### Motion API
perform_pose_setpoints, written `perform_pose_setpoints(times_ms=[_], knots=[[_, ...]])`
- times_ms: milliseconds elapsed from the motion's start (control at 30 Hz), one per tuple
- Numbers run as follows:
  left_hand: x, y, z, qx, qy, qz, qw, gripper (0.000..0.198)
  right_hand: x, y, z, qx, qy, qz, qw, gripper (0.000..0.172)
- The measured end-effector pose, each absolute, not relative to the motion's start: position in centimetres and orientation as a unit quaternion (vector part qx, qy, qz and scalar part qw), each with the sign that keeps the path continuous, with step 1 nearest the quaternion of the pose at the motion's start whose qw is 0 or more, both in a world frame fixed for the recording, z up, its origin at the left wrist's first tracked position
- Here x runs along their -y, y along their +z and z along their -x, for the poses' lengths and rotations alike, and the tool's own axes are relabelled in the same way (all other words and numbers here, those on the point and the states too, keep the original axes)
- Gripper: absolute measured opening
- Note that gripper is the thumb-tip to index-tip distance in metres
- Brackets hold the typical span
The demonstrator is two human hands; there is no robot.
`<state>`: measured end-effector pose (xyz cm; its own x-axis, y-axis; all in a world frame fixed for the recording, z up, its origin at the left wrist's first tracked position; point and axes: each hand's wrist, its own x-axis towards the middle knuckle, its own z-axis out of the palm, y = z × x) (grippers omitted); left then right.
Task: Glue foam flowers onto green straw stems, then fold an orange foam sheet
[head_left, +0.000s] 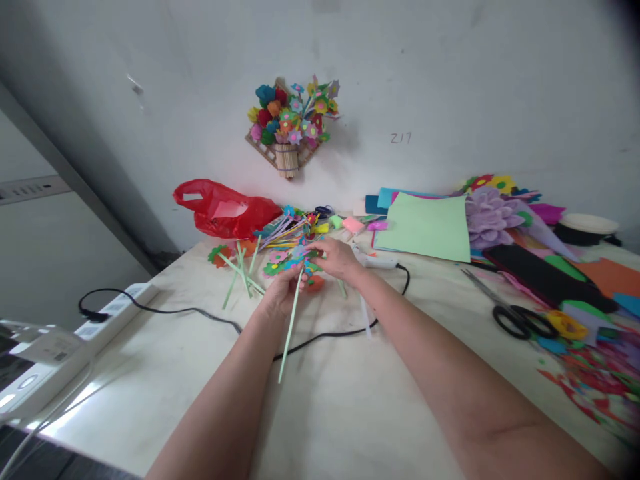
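My left hand (283,291) is closed around a pale green paper strip (291,330), whose long free end slants down toward me. Above the fingers, bright foam flowers (299,253) in blue, lilac and green cluster at the strip's top. My right hand (337,259) pinches at that cluster from the right; its fingertips partly cover what they grip. Left of the hands, several pale green strips (243,270) lie crossed on the table, some with flower heads. A white glue gun (383,262) rests just beyond my right wrist.
A black cable (187,309) crosses the table from a power strip (107,312). Scissors (515,317), a dark phone-like slab (547,277) and foam scraps (595,380) lie at right. Behind are a red plastic bag (227,210) and green sheets (427,225). A flower basket (287,160) hangs on the wall.
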<state>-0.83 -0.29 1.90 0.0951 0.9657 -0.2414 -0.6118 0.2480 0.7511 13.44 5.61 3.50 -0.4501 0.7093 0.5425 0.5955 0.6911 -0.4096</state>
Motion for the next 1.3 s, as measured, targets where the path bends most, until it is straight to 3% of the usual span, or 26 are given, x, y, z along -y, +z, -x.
perform_pose_setpoints(times_ms=[133,467,700,833,967,1133,1300], knots=[[0.37,2.17,1.02,-0.359,0.552,-0.216,0.721,0.014,-5.40,3.65,-13.40,0.847,0.060,0.400,0.345,0.023],[0.18,1.85,1.13,-0.368,0.553,-0.238,0.709,0.011,-5.35,3.74,-13.40,0.847,0.042,0.417,0.326,0.021],[0.13,1.82,0.84,-0.383,0.559,-0.251,0.691,0.011,-5.35,3.65,-13.20,0.823,0.113,0.436,0.346,0.017],[0.16,1.91,0.75,-0.384,0.561,-0.238,0.694,0.009,-5.55,3.73,-13.50,0.831,0.129,0.421,0.340,0.023],[0.28,2.04,0.73,-0.390,0.559,-0.260,0.684,0.010,-5.54,3.82,-13.64,0.860,0.069,0.365,0.350,0.030],[0.36,1.89,0.69,-0.393,0.559,-0.293,0.669,0.010,-5.41,3.78,-13.32,0.875,0.036,0.357,0.327,0.022],[0.24,1.36,0.79,-0.392,0.559,-0.316,0.659,0.008,-5.74,3.71,-13.36,0.853,0.080,0.384,0.346,0.019]])
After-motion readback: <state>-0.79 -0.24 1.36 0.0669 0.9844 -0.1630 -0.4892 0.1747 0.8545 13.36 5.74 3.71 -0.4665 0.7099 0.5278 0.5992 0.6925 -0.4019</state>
